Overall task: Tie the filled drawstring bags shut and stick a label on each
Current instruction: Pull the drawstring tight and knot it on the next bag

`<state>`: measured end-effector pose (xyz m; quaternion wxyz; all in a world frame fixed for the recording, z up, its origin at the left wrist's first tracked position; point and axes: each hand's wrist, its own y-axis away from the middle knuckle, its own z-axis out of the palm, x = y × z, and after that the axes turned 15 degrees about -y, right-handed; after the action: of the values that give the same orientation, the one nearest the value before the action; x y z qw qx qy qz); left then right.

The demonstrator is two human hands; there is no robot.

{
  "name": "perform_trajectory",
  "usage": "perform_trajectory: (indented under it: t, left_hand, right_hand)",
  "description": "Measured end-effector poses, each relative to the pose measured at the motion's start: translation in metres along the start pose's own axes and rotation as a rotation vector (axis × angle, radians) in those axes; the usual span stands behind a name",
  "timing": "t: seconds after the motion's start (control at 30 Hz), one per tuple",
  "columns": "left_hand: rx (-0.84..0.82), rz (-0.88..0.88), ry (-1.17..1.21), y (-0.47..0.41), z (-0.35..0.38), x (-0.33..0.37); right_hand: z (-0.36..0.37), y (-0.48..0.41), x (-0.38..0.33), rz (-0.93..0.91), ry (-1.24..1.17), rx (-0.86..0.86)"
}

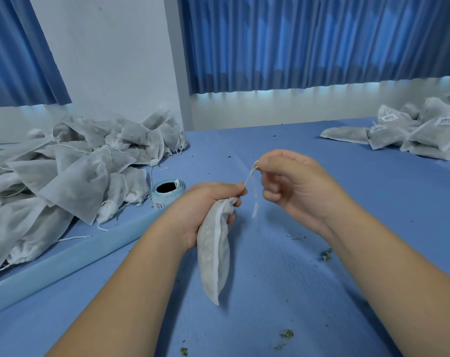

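Note:
My left hand (205, 202) grips the gathered neck of a filled white drawstring bag (213, 256), which hangs down from the fist above the blue surface. A white drawstring (251, 176) runs taut from the bag's neck up to my right hand (288, 181), which pinches it between thumb and fingers; a loose end dangles below. A roll of labels (167, 193) with a pale blue backing stands left of my left hand.
A big heap of unlabelled filled bags (77, 166) lies on the left. A pile of bags with labels (419, 130) sits at the far right. Dried leaf crumbs (285, 334) dot the blue table surface (283, 279). Blue curtains hang behind.

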<state>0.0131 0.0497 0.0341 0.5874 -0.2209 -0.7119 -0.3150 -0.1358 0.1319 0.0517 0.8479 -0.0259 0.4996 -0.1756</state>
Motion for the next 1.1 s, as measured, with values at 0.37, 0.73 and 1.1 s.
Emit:
perform_trajectory:
  t: [0.37,0.73,1.1]
  left_hand:
    - [0.096,0.107,0.017,0.002,0.010,0.001]
    - [0.128,0.117,-0.037,-0.001,0.002,-0.002]
    - [0.182,0.084,-0.022,-0.004,0.003,-0.004]
  right_hand:
    - [-0.008,0.001,-0.016,0.359,-0.173,-0.156]
    - [-0.023,0.000,-0.023,0.576,-0.003,-0.244]
    - [-0.019,-0.001,-0.015,0.535,-0.021,-0.164]
